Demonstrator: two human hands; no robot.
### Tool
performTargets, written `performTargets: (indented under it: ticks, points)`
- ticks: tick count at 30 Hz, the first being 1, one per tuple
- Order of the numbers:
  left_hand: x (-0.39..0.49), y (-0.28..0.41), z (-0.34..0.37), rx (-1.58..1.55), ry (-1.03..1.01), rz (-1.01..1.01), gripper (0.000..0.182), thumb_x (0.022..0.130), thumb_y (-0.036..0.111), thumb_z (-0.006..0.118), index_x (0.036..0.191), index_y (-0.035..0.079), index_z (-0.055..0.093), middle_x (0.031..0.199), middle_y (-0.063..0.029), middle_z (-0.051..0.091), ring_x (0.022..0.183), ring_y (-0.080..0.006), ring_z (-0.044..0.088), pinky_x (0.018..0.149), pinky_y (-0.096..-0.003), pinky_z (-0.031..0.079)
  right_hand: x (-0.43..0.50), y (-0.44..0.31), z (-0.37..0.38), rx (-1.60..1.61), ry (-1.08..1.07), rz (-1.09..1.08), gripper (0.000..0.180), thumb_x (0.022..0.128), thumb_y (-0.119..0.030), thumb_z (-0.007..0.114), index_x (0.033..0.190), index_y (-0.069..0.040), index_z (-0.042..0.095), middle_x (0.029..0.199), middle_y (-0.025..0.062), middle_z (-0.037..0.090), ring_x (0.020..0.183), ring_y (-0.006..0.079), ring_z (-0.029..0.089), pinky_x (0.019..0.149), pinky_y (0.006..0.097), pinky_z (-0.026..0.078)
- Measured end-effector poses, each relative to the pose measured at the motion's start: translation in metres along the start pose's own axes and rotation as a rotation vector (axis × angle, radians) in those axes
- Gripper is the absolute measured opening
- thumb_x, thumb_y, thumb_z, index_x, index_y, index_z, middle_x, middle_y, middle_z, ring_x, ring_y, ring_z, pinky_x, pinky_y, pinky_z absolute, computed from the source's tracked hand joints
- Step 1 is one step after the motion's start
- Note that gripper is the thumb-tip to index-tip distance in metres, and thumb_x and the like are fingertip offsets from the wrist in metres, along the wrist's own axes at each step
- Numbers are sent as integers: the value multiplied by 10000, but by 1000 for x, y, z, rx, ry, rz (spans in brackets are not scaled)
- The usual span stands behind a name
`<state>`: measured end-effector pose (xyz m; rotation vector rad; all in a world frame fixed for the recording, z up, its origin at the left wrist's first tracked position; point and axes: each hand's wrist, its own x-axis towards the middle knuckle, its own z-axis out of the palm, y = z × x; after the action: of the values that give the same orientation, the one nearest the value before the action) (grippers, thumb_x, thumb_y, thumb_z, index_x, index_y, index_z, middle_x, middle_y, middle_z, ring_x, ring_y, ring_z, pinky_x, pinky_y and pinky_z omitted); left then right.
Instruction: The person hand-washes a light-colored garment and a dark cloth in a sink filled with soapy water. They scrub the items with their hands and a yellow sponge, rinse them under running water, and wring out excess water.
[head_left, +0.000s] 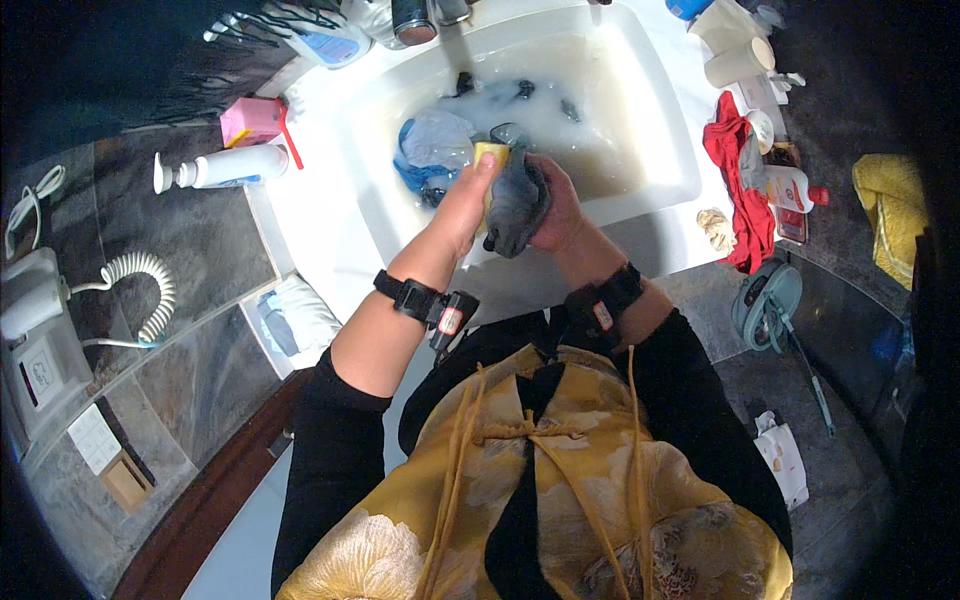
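My left hand (469, 196) grips a yellow bar (491, 154), likely soap, with the thumb on its face. The bar presses against a wet dark grey cloth (517, 199), which looks like a sock. My right hand (559, 204) holds that cloth from its right side. Both hands are over the near part of a white washbasin (671, 97). Cloudy, sudsy water (592, 75) fills the basin. Light blue and white cloth (435, 142) lies bunched at its left, and dark pieces poke out of the suds farther back.
Left of the basin are a white pump bottle (232, 166) and a pink box (250, 122). A spray bottle (326, 41) stands at the back left. Red cloth (739, 180) and a red-capped bottle (787, 187) lie on the right rim. A yellow towel (889, 214) hangs farther right.
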<state>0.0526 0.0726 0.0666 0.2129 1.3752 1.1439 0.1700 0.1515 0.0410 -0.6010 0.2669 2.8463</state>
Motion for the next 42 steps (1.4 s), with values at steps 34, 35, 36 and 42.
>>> performTargets:
  ticks: [34,35,36,42]
  points:
    - [-27,23,-20,-219,5,171,694,866,527,565,1324,28,414,1225,-79,532,1171,-197,497,929,-324,430,19,1,23,-325,380,-274,381,973,-364,414,1169,-60,532,1091,89,624,953,256,629,908,411,481]
    - [-31,27,-21,-228,-64,188,725,848,527,592,1344,41,384,1233,-80,518,1167,-199,488,944,-327,414,19,2,26,-437,509,-335,387,976,-365,405,1186,-60,521,1109,91,620,951,254,633,915,412,479]
    - [-35,30,-21,-237,-133,207,761,830,526,620,1363,53,353,1242,-80,504,1163,-201,479,959,-330,397,19,3,30,-460,525,-411,458,958,-425,426,1204,-46,498,1140,91,604,979,257,618,929,403,461]
    - [-37,18,-6,-240,-254,190,916,754,595,666,1407,67,304,1317,-75,437,1207,-197,419,989,-311,357,11,0,42,-222,-225,-55,669,903,-621,373,1218,-43,493,1199,90,571,1138,227,510,1028,394,328]
